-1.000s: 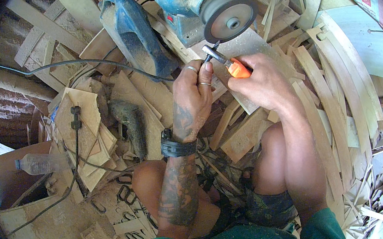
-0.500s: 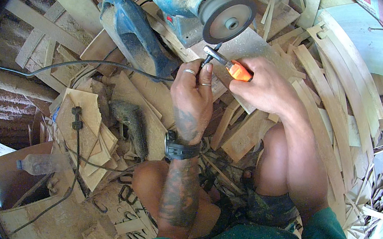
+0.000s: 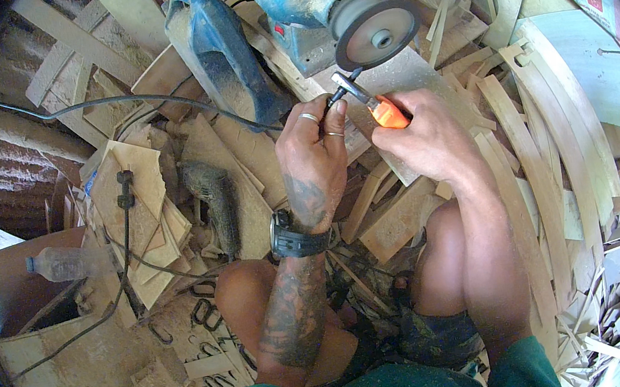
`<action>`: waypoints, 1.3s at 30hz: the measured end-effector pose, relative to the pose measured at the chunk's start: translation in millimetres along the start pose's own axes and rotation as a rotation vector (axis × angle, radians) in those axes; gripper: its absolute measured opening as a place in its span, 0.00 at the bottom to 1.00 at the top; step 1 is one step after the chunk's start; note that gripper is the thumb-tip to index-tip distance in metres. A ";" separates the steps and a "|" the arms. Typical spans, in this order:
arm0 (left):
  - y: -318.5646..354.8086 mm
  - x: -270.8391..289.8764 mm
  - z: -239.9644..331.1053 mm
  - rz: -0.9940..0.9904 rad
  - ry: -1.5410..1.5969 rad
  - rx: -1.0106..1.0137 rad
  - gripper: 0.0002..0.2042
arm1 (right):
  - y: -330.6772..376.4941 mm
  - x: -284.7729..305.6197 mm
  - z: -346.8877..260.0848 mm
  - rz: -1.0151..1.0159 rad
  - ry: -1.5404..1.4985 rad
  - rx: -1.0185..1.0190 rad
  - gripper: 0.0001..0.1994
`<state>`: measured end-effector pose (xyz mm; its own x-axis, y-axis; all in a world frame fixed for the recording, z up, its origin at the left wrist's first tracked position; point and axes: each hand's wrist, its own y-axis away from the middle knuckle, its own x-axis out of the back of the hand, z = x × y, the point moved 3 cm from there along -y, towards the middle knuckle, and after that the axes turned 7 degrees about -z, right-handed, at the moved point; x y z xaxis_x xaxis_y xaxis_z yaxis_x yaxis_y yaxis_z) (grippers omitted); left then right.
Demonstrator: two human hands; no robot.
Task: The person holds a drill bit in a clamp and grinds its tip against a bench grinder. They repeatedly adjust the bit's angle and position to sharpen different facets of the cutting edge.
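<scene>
Orange-handled pliers (image 3: 385, 111) are gripped in my right hand (image 3: 431, 130), their metal jaws pointing up and left. Between the jaws sits a small dark rod-like piece (image 3: 336, 97), its far tip showing beyond them. My left hand (image 3: 314, 150), with rings and a wristwatch, pinches the near end of that piece between thumb and fingers. Most of the piece is hidden by fingers and jaws. Just beyond the jaws is the grey wheel (image 3: 381, 39) of a blue bench grinder (image 3: 292, 0); the piece's tip looks close to its lower rim, and I cannot tell whether they touch.
Left of the grinder stands a dusty blue machine part (image 3: 218, 57). A dark-handled power tool (image 3: 213, 202) lies by stacked plywood scraps (image 3: 142, 200). A black cable (image 3: 126, 257) crosses the left side near a plastic bottle (image 3: 61, 264). Curved wooden strips (image 3: 553, 138) line the right; several dark hooks (image 3: 204, 309) lie lower left.
The whole view has shifted very slightly. Both hands keep the same hold on the pliers and the dark piece, near the grinder wheel.
</scene>
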<state>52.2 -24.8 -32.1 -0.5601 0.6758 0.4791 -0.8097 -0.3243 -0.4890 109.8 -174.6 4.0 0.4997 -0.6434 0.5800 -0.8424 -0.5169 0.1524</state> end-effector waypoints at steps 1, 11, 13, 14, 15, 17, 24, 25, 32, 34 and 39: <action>-0.3 0.1 0.2 -0.001 -0.007 -0.002 0.10 | -0.4 -0.4 0.0 0.006 0.000 0.002 0.13; 1.2 1.4 1.0 -0.025 -0.016 0.044 0.11 | -1.9 -1.6 1.4 0.013 0.024 0.036 0.13; 1.4 2.1 1.0 -0.021 -0.017 0.042 0.11 | -2.5 -3.2 0.7 0.024 0.008 0.042 0.13; 1.2 2.1 1.1 -0.025 -0.018 0.048 0.11 | -2.9 -3.6 0.3 0.030 -0.003 0.050 0.13; 1.1 2.3 1.6 -0.025 -0.016 0.048 0.12 | -2.5 -3.5 0.7 0.029 -0.001 0.031 0.13; 0.9 2.0 2.8 -0.035 -0.012 0.061 0.12 | -1.2 -2.6 1.5 0.028 -0.003 0.003 0.13; 0.7 1.5 4.2 -0.064 -0.001 0.086 0.12 | -1.1 -0.8 1.2 0.038 0.047 -0.006 0.14; 0.8 1.2 4.4 -0.060 0.000 0.077 0.12 | -0.6 -0.7 1.5 0.040 0.046 -0.008 0.14; 4.0 -0.2 5.4 -0.086 0.012 0.119 0.12 | 0.5 0.7 2.4 0.020 0.013 -0.008 0.14; 4.2 -0.8 6.5 -0.071 0.033 0.117 0.12 | 0.6 0.5 2.8 0.014 0.007 -0.015 0.14; 4.8 -0.3 6.7 -0.071 0.012 0.080 0.12 | -0.3 -0.6 3.2 0.032 0.017 0.013 0.14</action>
<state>47.3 -31.0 -29.8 -0.4988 0.7069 0.5016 -0.8591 -0.3267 -0.3939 110.4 -175.8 0.9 0.4689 -0.6502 0.5978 -0.8553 -0.5033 0.1234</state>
